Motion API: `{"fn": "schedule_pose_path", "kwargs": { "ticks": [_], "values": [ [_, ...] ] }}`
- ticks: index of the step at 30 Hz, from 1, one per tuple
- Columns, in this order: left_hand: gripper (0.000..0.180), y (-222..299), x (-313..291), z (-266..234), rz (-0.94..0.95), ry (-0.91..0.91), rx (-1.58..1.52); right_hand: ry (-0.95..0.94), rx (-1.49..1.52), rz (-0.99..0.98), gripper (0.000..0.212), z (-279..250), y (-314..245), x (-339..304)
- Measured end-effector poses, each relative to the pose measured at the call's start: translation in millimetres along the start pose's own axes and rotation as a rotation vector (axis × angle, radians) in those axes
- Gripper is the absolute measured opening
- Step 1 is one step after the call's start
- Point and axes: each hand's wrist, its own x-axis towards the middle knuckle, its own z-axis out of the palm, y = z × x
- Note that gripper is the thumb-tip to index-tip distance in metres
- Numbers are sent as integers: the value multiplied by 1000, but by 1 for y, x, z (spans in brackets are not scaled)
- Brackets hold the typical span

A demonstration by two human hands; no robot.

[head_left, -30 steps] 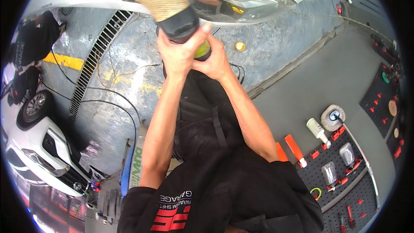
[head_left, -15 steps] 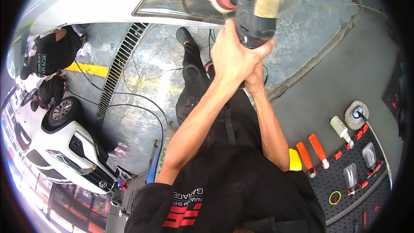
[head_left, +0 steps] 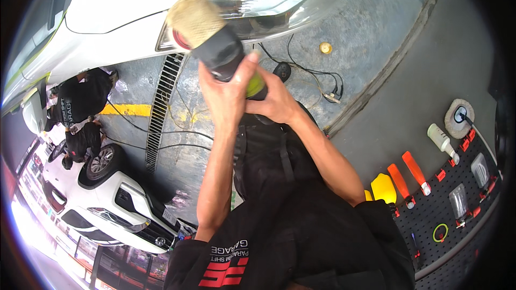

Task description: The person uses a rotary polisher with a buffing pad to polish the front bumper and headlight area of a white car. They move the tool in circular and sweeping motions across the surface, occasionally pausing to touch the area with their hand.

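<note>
Both my hands grip a black-and-green power polisher (head_left: 223, 56) with a fuzzy cream cover on its upper part. My left hand (head_left: 223, 94) is wrapped round the body from the left, thumb along its top. Further back, near the green section, my right hand (head_left: 277, 99) closes round it from the right. The polisher's pad, mostly hidden beneath, shows a bit of red at the inner left corner of a car headlight (head_left: 301, 2); whether it touches the lens I cannot tell. White bodywork (head_left: 118, 0) surrounds the lamp.
Black cables (head_left: 317, 70) run over the floor near a yellow round object (head_left: 325, 48). A floor drain grate (head_left: 159, 107) lies left of me. Two people (head_left: 83, 96) crouch farther left by a white car (head_left: 115, 198). At right, a pegboard (head_left: 430, 220) carries bottles and orange-handled tools.
My hands have carried the polisher leftward and slightly down, from the headlight's right part to its left corner. The view has shifted, showing more of the lamp.
</note>
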Motion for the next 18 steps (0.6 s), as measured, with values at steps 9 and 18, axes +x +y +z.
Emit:
{"fn": "schedule_pose_path", "kwargs": {
  "ticks": [9, 18],
  "values": [
    [68, 27, 1, 93, -304, -661, 14, 243, 431, 222, 38, -73, -27, -54],
    [60, 20, 4, 80, -322, -624, -173, 210, 434, 260, 34, -55, -50, -50]
  ]
}}
